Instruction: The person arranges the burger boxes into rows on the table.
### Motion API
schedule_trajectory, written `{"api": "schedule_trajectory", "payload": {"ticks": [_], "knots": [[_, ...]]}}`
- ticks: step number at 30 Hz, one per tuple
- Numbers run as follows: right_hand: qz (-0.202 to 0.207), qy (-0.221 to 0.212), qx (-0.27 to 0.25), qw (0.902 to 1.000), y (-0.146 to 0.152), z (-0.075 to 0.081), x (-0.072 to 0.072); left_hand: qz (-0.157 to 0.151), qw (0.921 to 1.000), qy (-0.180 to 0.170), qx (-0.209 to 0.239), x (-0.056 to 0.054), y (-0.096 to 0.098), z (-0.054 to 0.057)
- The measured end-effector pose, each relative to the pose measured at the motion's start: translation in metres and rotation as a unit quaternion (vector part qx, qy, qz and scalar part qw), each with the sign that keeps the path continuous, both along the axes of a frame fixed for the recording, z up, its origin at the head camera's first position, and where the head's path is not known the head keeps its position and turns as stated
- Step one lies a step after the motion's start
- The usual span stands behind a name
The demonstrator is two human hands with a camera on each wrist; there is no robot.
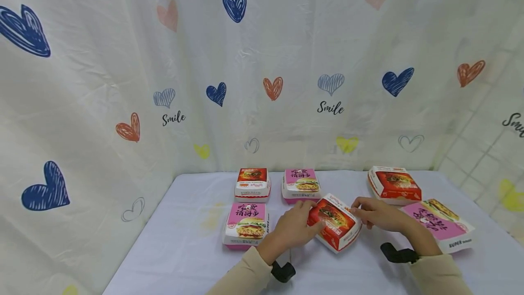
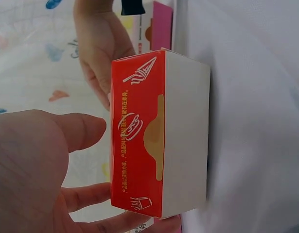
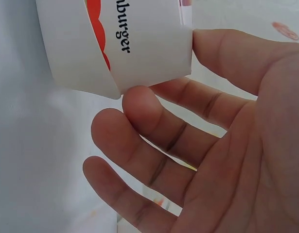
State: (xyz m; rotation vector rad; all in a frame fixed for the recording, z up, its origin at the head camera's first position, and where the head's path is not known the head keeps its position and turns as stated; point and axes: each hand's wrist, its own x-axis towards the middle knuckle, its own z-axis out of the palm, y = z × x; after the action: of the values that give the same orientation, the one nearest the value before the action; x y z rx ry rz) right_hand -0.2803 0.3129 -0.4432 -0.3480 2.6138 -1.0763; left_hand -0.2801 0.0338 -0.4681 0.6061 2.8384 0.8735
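Observation:
A red and white hamburger box, closed and turned at an angle, rests on the table between both hands. My left hand holds its left side, the thumb over the top and the fingers along the side. In the left wrist view the box's red front flap shows a tan tab over a white base. At the opposite corner my right hand pinches the lid edge between thumb and index finger. Its other fingers are loosely bent below the white box wall in the right wrist view.
Pink hamburger boxes stand at the left and back middle. Red boxes stand at the back left and back right. A flat pink box sheet lies under the right forearm. A heart-print curtain hangs behind the white table.

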Motion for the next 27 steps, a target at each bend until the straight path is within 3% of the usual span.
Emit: {"api": "schedule_trajectory", "payload": {"ticks": [14, 27], "knots": [[0.02, -0.004, 0.004, 0.9998, -0.011, -0.003, -0.001, 0.002, 0.999, -0.006, -0.044, -0.004, -0.006, 0.005], [0.062, -0.007, -0.01, 0.998, -0.02, -0.004, -0.002, -0.025, 0.9967, -0.006, -0.077, -0.009, -0.015, 0.008]]}}
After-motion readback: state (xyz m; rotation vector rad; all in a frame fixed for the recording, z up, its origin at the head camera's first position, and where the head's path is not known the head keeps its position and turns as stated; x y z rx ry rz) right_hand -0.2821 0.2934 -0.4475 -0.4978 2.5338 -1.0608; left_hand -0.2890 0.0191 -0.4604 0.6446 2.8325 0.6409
